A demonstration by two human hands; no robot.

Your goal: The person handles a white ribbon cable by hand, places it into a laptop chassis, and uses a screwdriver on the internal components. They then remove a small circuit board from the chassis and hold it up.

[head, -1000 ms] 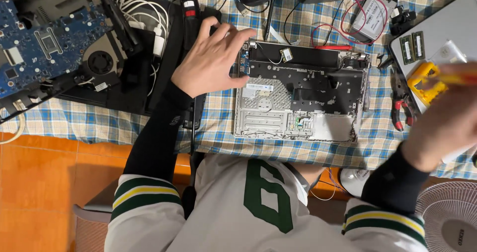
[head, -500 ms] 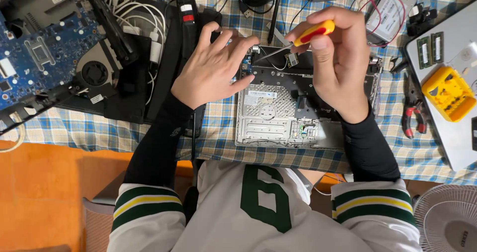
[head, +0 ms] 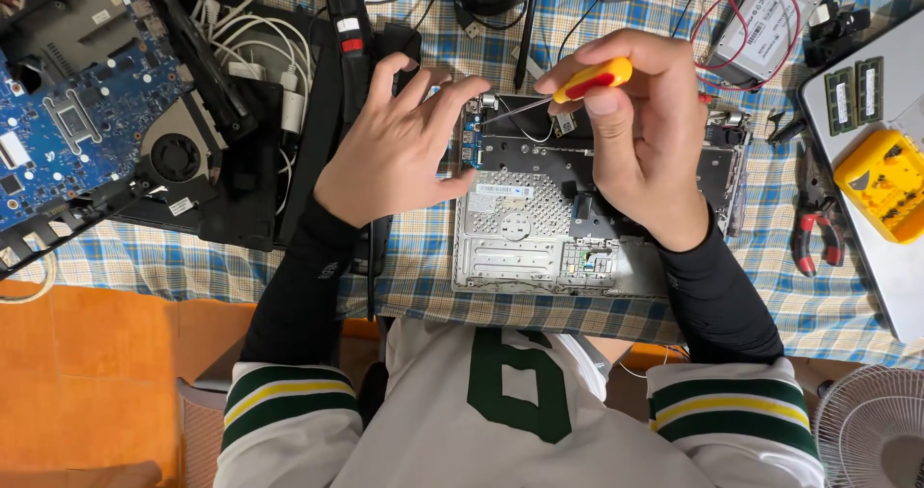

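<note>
Item: opened laptop base (head: 577,223), silver and black, lying flat on a blue checked cloth (head: 423,286) at centre of view

Right hand (head: 645,137): fingers closed round a screwdriver (head: 577,84) with yellow and red handle; shaft slants toward 8 o'clock, tip at the base's upper left corner

Left hand (head: 399,151): at 9 o'clock of the base, fingers spread apart, fingertips resting on that same corner beside the tip

Surroundings: blue circuit board (head: 67,113) with fan (head: 178,151) at 10 o'clock; yellow bit case (head: 885,185) and red-handled pliers (head: 816,233) at 3 o'clock; silver drive (head: 760,26) with red wires at 1 o'clock; white fan guard (head: 871,430) at 5 o'clock
</note>
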